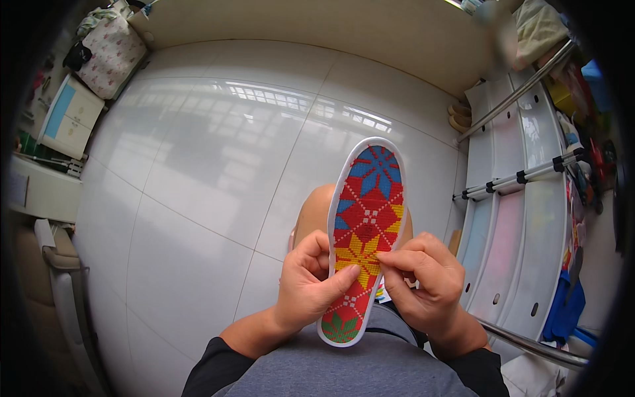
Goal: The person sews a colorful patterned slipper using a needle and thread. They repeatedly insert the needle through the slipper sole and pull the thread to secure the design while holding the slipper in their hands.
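An embroidered shoe insole point(367, 213) with a white edge is held upright over my lap. Red, blue, yellow and green stitching covers its face in star and flower patterns. My left hand point(317, 283) grips it from the left, thumb on the front near the yellow star and fingers behind. At the right edge, my right hand point(424, 278) has its thumb and index finger near the yellow stitches. Whether a needle or thread is between those fingertips cannot be made out. Part of a colourful printed sheet point(381, 293) shows behind the insole.
Pale floor tiles point(213, 164) stretch ahead of my knees. Plastic drawers point(501, 238) and metal rails point(521, 176) stand on the right, with shoes point(460, 117) at their far end. On the left are a small white cabinet point(74, 116) and a brown padded chair point(62, 248).
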Demonstrator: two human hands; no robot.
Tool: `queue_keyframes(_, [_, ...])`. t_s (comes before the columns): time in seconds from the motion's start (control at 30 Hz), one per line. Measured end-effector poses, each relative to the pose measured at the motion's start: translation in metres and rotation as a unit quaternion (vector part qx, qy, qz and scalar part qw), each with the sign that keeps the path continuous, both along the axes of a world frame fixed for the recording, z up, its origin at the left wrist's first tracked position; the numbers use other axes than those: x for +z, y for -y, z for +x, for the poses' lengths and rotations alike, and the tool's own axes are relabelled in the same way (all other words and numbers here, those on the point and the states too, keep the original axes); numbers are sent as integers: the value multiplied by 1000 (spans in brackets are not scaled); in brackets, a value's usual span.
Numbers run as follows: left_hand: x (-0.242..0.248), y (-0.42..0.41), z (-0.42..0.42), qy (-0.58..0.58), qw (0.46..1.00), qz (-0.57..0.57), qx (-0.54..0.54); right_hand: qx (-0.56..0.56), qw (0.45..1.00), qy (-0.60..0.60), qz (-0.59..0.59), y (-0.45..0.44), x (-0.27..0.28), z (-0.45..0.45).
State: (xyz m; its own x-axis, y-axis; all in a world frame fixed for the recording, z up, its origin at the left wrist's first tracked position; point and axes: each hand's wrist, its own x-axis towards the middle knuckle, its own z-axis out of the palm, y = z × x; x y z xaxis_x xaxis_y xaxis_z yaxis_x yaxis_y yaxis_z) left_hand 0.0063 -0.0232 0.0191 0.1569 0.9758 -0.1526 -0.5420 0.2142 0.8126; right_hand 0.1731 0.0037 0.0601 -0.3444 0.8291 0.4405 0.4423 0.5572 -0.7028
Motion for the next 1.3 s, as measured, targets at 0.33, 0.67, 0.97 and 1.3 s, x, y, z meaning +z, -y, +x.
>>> queue_keyframes(0.33, [-6, 1, 7, -57, 996, 57, 44, 15, 998, 57, 31, -4, 4, 1])
queue_keyframes(0.67, [-27, -1, 16, -198, 959, 177, 99, 15, 998, 3, -67, -10, 0, -1])
queue_keyframes(0.97, [-34, -4, 15, -142, 981, 125, 39, 6, 997, -62, -42, -10, -24, 0])
queue_keyframes(1.3, [-31, -15, 17, 124, 991, -16, -54, 72, 638, -550, -534, -7, -62, 8])
